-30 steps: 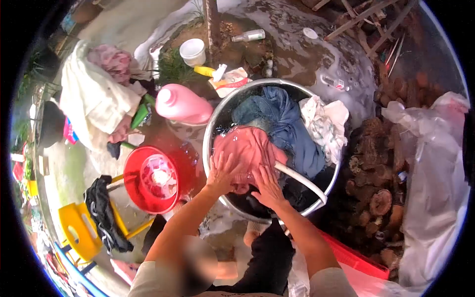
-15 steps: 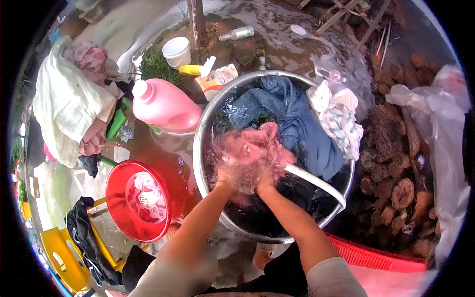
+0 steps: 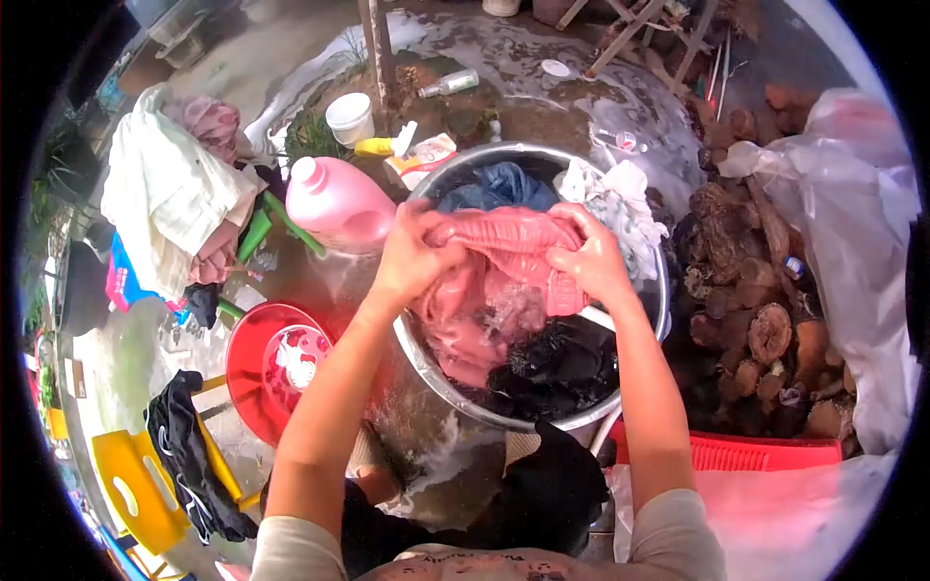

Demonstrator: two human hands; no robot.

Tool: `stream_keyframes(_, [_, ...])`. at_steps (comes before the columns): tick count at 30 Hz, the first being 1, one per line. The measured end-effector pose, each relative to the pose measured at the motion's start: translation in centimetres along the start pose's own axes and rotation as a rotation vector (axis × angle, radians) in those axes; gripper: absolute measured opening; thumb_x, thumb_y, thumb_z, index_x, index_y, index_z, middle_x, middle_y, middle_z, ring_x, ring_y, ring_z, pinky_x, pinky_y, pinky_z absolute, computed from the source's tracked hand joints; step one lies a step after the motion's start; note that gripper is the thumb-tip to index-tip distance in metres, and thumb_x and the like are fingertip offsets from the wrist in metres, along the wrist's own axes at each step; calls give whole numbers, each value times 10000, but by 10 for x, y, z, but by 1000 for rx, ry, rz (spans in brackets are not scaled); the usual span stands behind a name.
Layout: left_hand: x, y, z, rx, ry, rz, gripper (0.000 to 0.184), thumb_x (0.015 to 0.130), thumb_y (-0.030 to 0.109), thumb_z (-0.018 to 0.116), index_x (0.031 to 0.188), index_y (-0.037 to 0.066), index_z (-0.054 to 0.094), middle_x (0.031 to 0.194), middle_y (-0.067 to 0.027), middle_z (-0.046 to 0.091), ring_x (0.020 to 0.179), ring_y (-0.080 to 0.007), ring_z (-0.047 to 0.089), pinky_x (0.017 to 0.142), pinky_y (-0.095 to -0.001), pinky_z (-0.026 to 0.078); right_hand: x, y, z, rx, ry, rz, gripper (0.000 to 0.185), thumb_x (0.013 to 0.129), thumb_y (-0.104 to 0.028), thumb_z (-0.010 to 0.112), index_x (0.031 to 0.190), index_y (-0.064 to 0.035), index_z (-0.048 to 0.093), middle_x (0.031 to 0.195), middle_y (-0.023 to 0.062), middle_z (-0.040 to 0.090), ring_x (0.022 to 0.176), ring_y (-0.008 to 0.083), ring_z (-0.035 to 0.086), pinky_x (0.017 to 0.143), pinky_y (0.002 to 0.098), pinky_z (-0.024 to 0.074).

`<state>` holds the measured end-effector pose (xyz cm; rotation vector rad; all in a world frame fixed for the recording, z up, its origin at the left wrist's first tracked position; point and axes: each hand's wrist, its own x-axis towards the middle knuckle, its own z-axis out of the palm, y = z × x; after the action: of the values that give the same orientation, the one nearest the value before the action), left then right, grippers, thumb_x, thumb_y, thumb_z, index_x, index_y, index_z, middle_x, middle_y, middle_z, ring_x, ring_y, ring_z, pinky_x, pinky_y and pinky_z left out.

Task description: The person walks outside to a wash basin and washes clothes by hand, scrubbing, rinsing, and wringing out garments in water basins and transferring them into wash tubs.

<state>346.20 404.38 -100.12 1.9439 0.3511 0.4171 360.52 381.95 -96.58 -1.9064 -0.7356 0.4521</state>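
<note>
My two bare hands hold a wet pink garment (image 3: 465, 324) over a round metal basin (image 3: 448, 390), its ribbed edge raised and the rest hanging down into the water. My left hand (image 3: 415, 259) is closed around one end of the ribbing, fingers curled over and thumb pressed on the cloth; my right hand (image 3: 593, 259) pinches the other end in the same way, thumb against the ribs. Gripping well apart seems to spread the band between them, and holding it above the basin lets drips fall back inside. Behind it, a blue cloth (image 3: 502, 184) sits at the far side, and a white patterned cloth (image 3: 625, 208) is bunched against the right rim, probably parked there out of the way. Black cloth (image 3: 562, 373) lies in the water nearest me. A white hose (image 3: 597, 318) reaches over the basin's right edge, partly hidden by the garment and my arm, perhaps to feed water in. Left of the basin, a pink detergent bottle (image 3: 341, 208) stands upright within easy reach, with a red bucket (image 3: 254, 373) nearer me. A black garment (image 3: 189, 455) drapes over a yellow chair (image 3: 139, 492), likely to stay off the wet ground.
</note>
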Motion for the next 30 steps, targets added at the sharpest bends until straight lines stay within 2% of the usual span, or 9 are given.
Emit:
stream_keyframes(3, [-23, -23, 27, 404, -66, 0, 407, 739, 270, 664, 1121, 142, 608, 1241, -230, 501, 927, -397, 597, 830, -449, 499, -19, 20, 19, -96, -57, 303, 474, 728, 45, 598, 1190, -45, 536, 1016, 105, 630, 867, 164, 631, 785, 328, 519])
stream_keyframes(4, [-38, -28, 41, 467, -117, 37, 457, 757, 241, 645, 1196, 145, 562, 1224, -228, 512, 955, -399, 586, 849, -456, 492, -24, 82, 39, -353, 20, -84, 442, 788, 21, 515, 1212, -105, 522, 1030, 209, 618, 935, 318, 633, 782, 396, 520])
stream_keyframes(11, [-88, -124, 107, 918, -447, -37, 786, 712, 414, 666, 1422, 375, 332, 1523, -217, 127, 1363, -503, 147, 961, -675, 317, -78, 164, 96, -861, -400, -19, 960, 681, -178, 711, 1473, -77, 177, 1525, 175, 136, 1433, 319, 72, 1129, 502, 160])
stream_keyframes(14, [-80, -158, 126, 994, -552, -82, 783, 720, 423, 666, 1425, 353, 335, 1526, -214, 123, 1368, -495, 142, 975, -645, 333, -65, 179, 109, -912, -518, 134, 973, 691, -230, 715, 1471, -60, 160, 1512, 182, 182, 1422, 335, 110, 1133, 507, 142])
stream_keyframes(18, [-68, -198, 153, 1232, -762, -211, 641, 847, 326, 550, 1441, 338, 309, 1536, -148, 161, 1404, -411, 133, 999, -561, 370, -56, 249, 150, -949, -396, 220, 643, 712, -261, 696, 1288, -52, 499, 1369, 197, 417, 1322, 321, 304, 1088, 494, 225])
stream_keyframes(21, [-91, -211, 147, 1442, -562, 200, 530, 870, 291, 513, 1390, 307, 411, 1440, -144, 388, 1332, -344, 361, 965, -477, 435, -53, 238, 159, -1001, -440, 240, 549, 741, -166, 639, 1270, -74, 526, 1255, 172, 520, 1169, 296, 462, 973, 439, 366])
stream_keyframes(24, [-60, -146, 104, 948, -920, -194, 389, 862, 326, 520, 1241, 258, 577, 1191, -155, 610, 1101, -312, 593, 889, -421, 490, -52, 202, 130, -808, -532, 200, 484, 770, -72, 583, 1253, -95, 552, 1142, 147, 624, 1016, 270, 619, 857, 385, 506])
stream_keyframes(25, [-69, -135, 91, 825, -651, -251, 295, 853, 366, 537, 1069, 216, 671, 959, -148, 682, 896, -329, 659, 825, -441, 509, -44, 184, 116, -640, -536, 261, 510, 747, -26, 574, 1253, -81, 546, 1131, 142, 628, 1017, 249, 617, 852, 362, 504])
stream_keyframes(30, [-63, -47, 44, 489, -289, -142, 273, 806, 340, 627, 1043, 218, 683, 898, -175, 663, 857, -366, 637, 771, -443, 510, -60, 140, 90, 186, -320, 395, 671, 694, 42, 620, 1334, -90, 463, 1218, 109, 581, 1150, 206, 541, 943, 335, 448])
